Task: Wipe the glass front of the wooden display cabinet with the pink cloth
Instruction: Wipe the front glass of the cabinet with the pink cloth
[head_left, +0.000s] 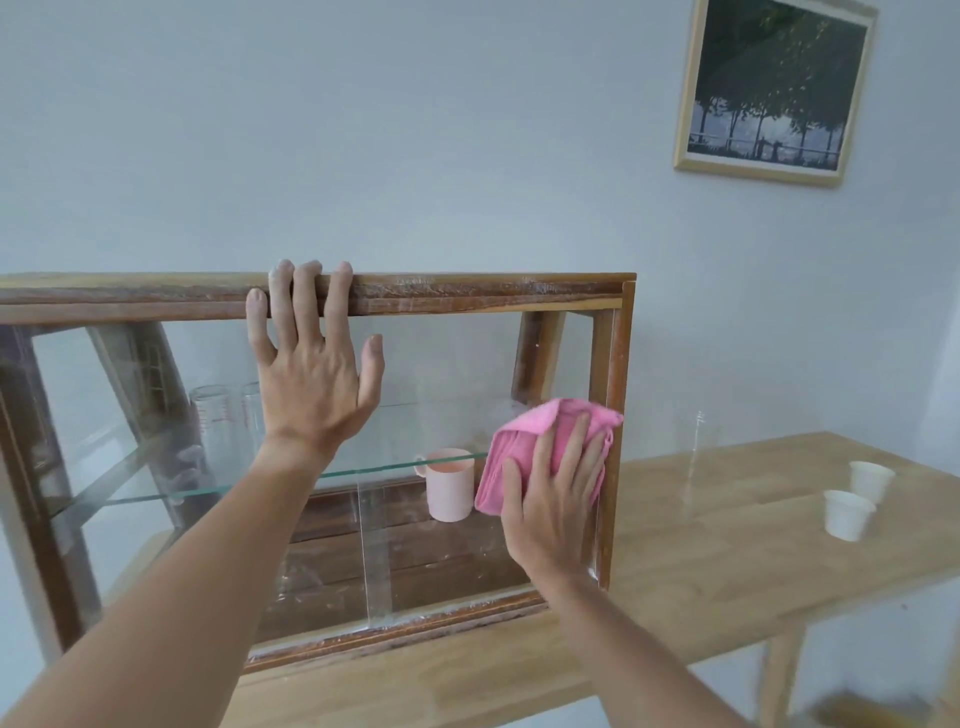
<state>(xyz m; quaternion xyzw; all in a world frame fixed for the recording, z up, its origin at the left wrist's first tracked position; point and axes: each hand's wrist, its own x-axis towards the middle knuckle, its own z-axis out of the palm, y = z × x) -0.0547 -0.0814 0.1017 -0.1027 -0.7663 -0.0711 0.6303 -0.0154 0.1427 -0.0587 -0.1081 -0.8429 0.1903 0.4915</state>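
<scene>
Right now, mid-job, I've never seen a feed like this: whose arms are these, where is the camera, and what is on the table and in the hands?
There is one picture, from a wide-angle camera on a person's head, looking forward and down, so the arms are that person's own. The left hand rests flat on the wooden display cabinet, fingers over its top rail. The right hand presses the pink cloth flat on the glass front, near the right edge. The cabinet stands on a wooden table. Inside are a pink mug and clear glasses. Two white paper cups stand on the table to the right.
</scene>
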